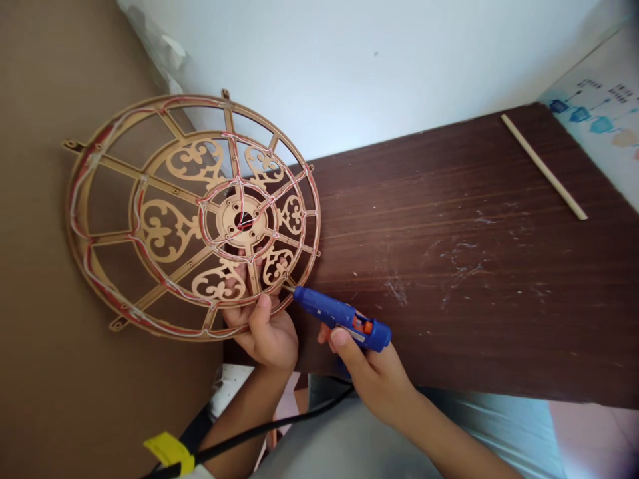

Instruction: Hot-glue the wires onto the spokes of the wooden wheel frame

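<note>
A round laser-cut wooden frame [172, 229] with scrollwork panels and spokes stands tilted at the left, with red and white wires [80, 219] running along its rings. My left hand [264, 332] grips its lower rim, thumb in front and fingers showing through the openings behind. My right hand [372, 376] is closed around the handle of a blue hot glue gun [342, 318]. The gun's metal nozzle [288, 289] points at the frame's lower right rim, very close to it. Whether the nozzle touches the rim is hidden.
A dark wood-grain tabletop [449, 253] with whitish scuffs spreads to the right, and a thin wooden dowel [544, 166] lies on it. Brown cardboard [50, 279] fills the left side. A black cord [259, 429] runs down past my arms to a yellow-taped part [170, 452].
</note>
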`<state>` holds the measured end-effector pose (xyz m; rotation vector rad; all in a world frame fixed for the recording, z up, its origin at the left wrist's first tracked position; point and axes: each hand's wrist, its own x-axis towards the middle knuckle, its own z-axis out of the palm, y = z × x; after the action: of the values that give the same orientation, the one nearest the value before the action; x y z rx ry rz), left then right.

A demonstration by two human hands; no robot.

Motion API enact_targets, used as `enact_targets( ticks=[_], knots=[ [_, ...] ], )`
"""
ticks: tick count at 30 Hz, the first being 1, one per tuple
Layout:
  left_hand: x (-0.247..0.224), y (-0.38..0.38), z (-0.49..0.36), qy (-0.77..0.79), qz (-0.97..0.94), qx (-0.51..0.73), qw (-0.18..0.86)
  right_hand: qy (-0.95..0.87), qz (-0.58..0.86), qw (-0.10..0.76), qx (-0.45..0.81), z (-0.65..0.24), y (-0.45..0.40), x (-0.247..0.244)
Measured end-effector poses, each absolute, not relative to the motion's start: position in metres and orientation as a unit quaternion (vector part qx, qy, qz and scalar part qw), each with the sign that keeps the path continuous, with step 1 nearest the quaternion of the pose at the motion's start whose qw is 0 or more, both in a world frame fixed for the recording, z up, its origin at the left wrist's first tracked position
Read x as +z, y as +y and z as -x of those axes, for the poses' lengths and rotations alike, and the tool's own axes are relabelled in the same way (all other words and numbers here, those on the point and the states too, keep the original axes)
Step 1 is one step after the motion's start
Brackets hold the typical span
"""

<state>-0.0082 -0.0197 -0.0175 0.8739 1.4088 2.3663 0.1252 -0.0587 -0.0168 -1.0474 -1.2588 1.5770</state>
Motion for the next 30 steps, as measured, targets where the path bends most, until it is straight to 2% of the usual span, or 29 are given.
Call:
enact_targets(
  ticks=[11,30],
  knots=[
    [-0.0179,-0.0203,0.0062,0.490,-0.281,0.814,0.134,-0.494,0.411,0.449,0.621,-0.1248,-0.0581,-0.0154],
    [-0.0133,-0.0198,0.0036,0.509,-0.290,0.801,0.125,-0.506,0.423,0.417,0.625,-0.1244,-0.0546,-0.0081]
  ],
)
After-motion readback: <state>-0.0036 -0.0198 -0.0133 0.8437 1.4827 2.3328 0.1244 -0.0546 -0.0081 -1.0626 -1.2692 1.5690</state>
